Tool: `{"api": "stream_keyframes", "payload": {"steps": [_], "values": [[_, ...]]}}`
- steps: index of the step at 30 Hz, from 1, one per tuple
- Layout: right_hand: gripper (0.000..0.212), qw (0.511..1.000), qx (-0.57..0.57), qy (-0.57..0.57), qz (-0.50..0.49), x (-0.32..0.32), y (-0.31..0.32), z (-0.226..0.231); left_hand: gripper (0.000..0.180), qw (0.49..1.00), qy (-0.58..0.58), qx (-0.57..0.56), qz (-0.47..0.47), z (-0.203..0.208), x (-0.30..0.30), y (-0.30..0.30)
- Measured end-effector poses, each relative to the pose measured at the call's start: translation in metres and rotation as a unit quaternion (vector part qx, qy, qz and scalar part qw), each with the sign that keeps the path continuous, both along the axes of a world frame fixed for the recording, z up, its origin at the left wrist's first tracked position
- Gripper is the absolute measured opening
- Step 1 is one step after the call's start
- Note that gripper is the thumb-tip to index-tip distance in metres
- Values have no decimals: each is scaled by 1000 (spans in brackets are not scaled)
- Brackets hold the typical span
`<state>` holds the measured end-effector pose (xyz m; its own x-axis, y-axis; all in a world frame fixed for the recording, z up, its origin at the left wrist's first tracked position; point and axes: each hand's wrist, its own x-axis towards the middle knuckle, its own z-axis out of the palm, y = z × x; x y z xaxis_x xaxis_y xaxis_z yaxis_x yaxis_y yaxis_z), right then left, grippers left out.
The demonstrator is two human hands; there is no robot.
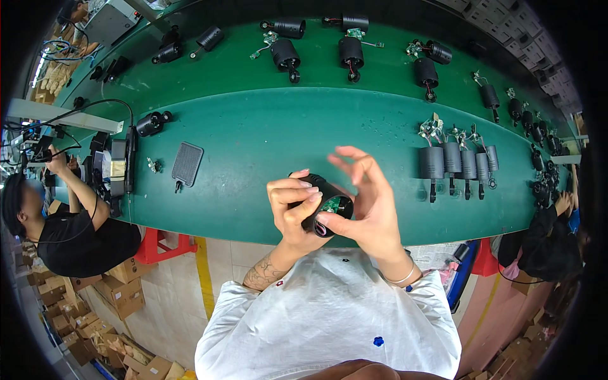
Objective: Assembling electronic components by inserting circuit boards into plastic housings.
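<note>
Close in front of my chest, a black cylindrical housing [325,189] is tilted with its open end toward my right. Inside that opening a green circuit board [330,204] shows. My left hand [293,208] is closed round the housing, fingers wrapped over its side. The thumb of my right hand [375,221] lies at the rim of the opening, while its other fingers are spread and raised, somewhat blurred. Whether the right thumb presses on a part inside cannot be made out.
Several dark cylinders with wired circuit boards [467,161] stand in a row on the green bench [253,139] to the right. More housings [286,56] line the far strip. A grey rectangular pad [188,164] lies left. Co-workers sit at both sides, near red stools [158,247].
</note>
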<state>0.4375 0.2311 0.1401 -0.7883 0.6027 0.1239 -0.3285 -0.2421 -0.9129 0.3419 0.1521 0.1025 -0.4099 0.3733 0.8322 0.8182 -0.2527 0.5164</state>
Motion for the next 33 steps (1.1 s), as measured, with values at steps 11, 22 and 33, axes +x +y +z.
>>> {"api": "stream_keyframes", "payload": {"steps": [11, 22, 33], "values": [[58, 994, -75, 34, 74, 0, -4, 7, 51, 1000, 8, -9, -1, -1, 1, -3], [73, 993, -55, -7, 104, 4, 3, 6, 47, 994, -99, -16, -34, 0, 5, -3], [71, 987, -130, -59, 71, 4, 10, -14, 50, 989, -142, -46, -21, 2, 12, 4]]}}
